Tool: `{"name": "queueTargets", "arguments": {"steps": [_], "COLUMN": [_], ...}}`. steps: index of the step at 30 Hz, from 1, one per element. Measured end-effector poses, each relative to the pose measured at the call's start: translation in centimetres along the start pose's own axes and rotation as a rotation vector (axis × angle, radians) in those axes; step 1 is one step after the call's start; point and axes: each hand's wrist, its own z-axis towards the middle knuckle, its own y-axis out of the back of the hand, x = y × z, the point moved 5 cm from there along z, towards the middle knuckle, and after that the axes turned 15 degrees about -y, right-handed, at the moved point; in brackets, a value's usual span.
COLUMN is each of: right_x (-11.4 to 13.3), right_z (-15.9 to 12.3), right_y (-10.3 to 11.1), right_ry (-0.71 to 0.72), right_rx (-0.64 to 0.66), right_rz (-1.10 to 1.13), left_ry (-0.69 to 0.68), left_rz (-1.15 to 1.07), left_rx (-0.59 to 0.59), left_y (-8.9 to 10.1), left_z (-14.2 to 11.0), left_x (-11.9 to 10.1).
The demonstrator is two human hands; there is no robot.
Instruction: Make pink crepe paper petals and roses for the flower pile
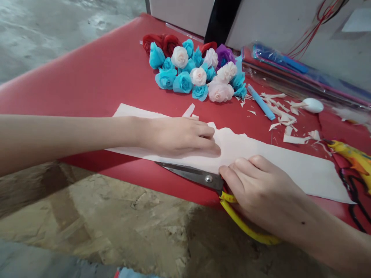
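Note:
A long strip of pale pink crepe paper [278,162] lies across the red tabletop, its far edge ragged. My left hand [185,135] rests palm down on the strip, fingers laid along it and slightly bent. At the strip's near edge, my right hand [257,185] is closed around the scissors [197,175], with fingertips touching the paper. The dark blades look closed and point left along the table edge; part of the yellow handle is hidden under the hand. A small paper scrap [189,110] stands out beyond my left hand.
Crepe paper flowers [182,82] in blue, pale pink, red and purple are grouped at the back. To the right are a blue roll [261,102], paper scraps [282,112], a white egg-shaped piece [313,105], a yellow tool [350,154] and plastic-wrapped sheets [290,69].

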Motion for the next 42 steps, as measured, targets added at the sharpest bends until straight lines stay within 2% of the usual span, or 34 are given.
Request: {"name": "queueTargets", "arguments": {"steps": [5,9,21,26,31,36,42], "right_x": [0.1,0.5,1.6,1.8,2.2,2.0,1.7], "right_z": [0.0,0.5,1.9,1.6,1.0,0.7,0.1], "right_y": [-0.6,-0.6,0.1,0.3,0.6,0.5,1.2], "right_ry": [-0.106,-0.092,-0.003,0.064,-0.061,-0.184,-0.237], "right_rx": [0.09,0.102,-0.045,-0.044,-0.009,0.027,-0.041], "right_rz": [0.069,0.03,-0.009,-0.011,-0.061,-0.036,-0.003], "left_ry": [0.025,0.04,0.013,0.025,0.046,0.0,0.007], "left_rz": [-0.034,-0.035,-0.045,-0.046,-0.079,-0.08,-0.075], "left_rx": [0.025,0.016,-0.002,0.011,0.032,-0.016,-0.008], "left_y": [0.1,0.1,0.0,0.1,0.8,1.0,1.3], "left_z": [0.1,0.2,0.0,0.1,0.4,0.5,0.5], "left_x": [0.0,0.1,0.2,0.1,-0.4,-0.5,-0.6]}}
